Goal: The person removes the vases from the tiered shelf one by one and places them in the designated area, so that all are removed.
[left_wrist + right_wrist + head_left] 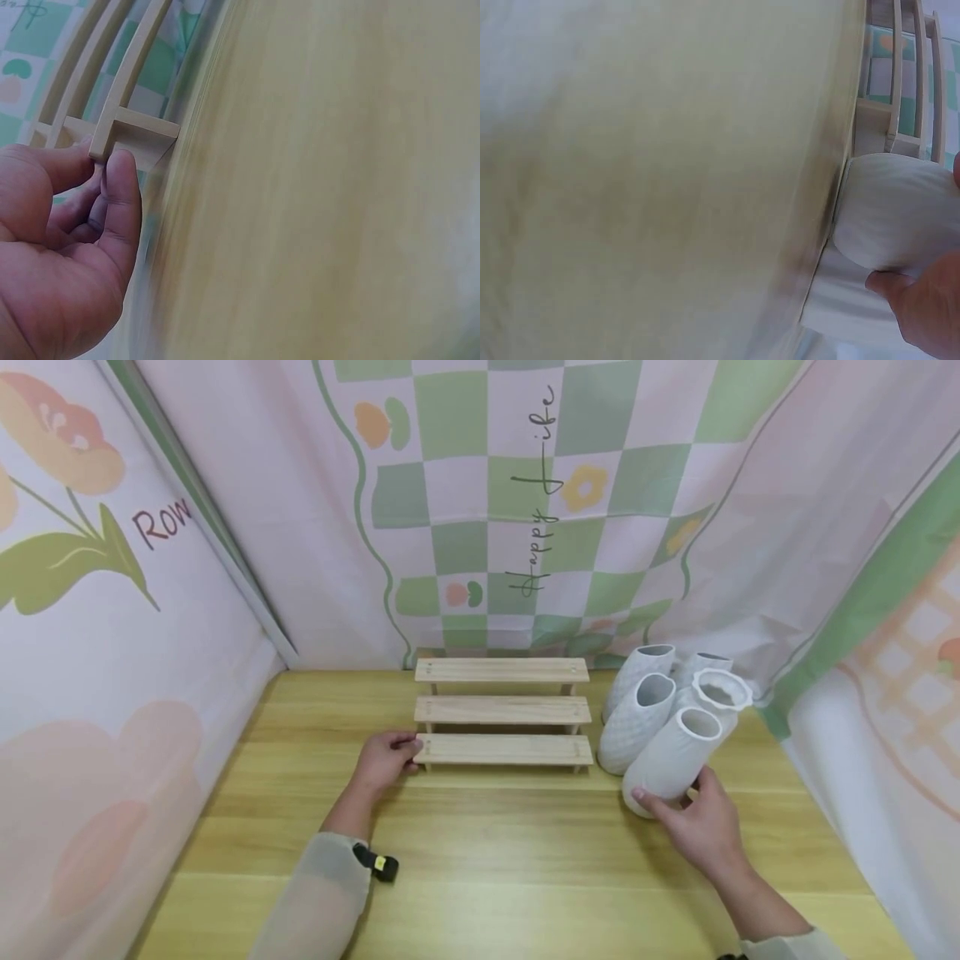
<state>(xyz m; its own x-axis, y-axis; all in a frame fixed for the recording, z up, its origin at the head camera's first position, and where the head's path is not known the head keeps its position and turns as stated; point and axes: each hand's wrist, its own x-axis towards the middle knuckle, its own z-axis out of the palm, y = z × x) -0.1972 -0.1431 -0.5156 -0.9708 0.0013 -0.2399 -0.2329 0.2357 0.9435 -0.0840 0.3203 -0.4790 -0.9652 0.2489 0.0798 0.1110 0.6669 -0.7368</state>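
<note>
A three-step wooden display rack (pixel 504 750) stands at the back of the table. My left hand (pixel 385 763) pinches the left end of its lowest step; the left wrist view shows thumb and fingertips on either side of that board (pixel 112 112). To the right of the rack, several white vases stand close together. The front one, a white vase (pixel 671 764) leaning slightly right at the top, is gripped low by my right hand (pixel 705 822), thumb at the near side and fingers round its right. In the right wrist view the vase's lower body (pixel 892 214) shows beside my thumb.
Behind the front vase stand a textured vase (pixel 637 727), a vase with a wavy rim (pixel 738 693) and others. The wooden table (pixel 480 860) spreads in front. Patterned cloth (pixel 525 527) hangs behind it and on both sides.
</note>
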